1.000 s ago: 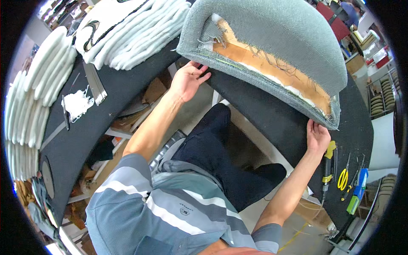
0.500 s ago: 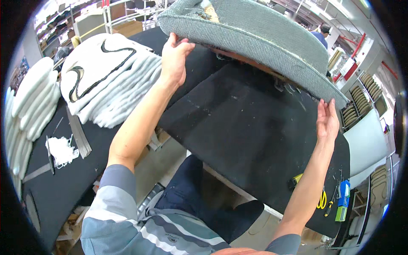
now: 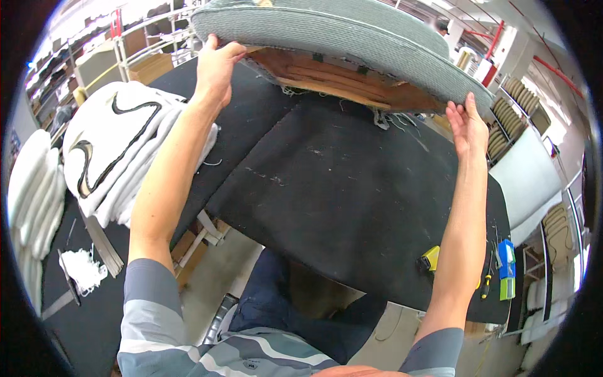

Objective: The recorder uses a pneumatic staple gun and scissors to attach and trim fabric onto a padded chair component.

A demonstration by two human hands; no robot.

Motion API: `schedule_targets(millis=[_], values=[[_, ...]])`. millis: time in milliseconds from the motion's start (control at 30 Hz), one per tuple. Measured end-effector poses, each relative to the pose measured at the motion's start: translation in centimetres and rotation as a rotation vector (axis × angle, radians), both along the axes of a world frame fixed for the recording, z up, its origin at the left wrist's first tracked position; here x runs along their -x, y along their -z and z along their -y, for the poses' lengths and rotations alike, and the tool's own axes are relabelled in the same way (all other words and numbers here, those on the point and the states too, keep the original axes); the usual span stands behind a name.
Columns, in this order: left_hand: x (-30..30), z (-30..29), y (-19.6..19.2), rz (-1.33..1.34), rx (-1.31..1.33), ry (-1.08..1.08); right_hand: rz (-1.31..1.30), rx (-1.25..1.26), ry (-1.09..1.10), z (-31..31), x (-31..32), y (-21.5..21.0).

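Above the black felt-covered workbench [image 3: 352, 207], the grey upholstered seat panel [image 3: 339, 28] has swung up off the surface, its wooden underside now facing down. The left hand [image 3: 217, 69] clasps its near-left edge; the right hand [image 3: 468, 125] presses open-palmed against its right rim. Its far side runs out of frame.

Blue-and-green box [image 3: 506, 269] at table's [image 3: 352, 207] right edge
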State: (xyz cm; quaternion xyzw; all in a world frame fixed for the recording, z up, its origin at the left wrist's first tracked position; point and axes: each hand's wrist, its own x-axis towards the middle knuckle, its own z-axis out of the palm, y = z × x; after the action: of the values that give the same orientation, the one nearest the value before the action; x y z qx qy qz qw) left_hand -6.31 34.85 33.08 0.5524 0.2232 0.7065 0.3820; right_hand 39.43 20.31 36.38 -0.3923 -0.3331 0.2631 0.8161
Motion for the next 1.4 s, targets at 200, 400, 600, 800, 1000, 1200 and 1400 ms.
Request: schedule_targets(millis=[200, 400, 600, 800, 1000, 1200, 1400], values=[[0.1, -1.0, -0.1, -0.019, -0.009, 0.026, 0.068, 0.018, 0.019, -0.1, -0.5, -0.2], [-0.1, -0.3, -0.6, -0.047, 0.029, -0.044, 0.082, 0.054, 0.029, -0.2, -0.8, -0.6], [-0.8, -0.6, -1.0, -0.039, 0.044, -0.072, 0.049, 0.052, 0.088, -1.5, -1.1, -1.5], [-3.1, -2.1, 1.5, -0.298, -0.161, -0.766, 0.004, 0.023, 0.102, -2.9, -1.9, -1.8], [-5.7, 1.8, -3.1, -0.720, -0.942, -1.163, 0.000, 0.021, 0.086, -2.7, -3.6, -0.9], [-7.3, 0.5, -4.1, -0.866, -0.875, -0.761, 0.043, 0.017, 0.090, -2.4, -5.5, 0.7], [-6.7, -0.8, -4.7, -0.911, -0.846, -0.760, 0.083, 0.009, 0.062, -2.5, -4.3, -0.4]])
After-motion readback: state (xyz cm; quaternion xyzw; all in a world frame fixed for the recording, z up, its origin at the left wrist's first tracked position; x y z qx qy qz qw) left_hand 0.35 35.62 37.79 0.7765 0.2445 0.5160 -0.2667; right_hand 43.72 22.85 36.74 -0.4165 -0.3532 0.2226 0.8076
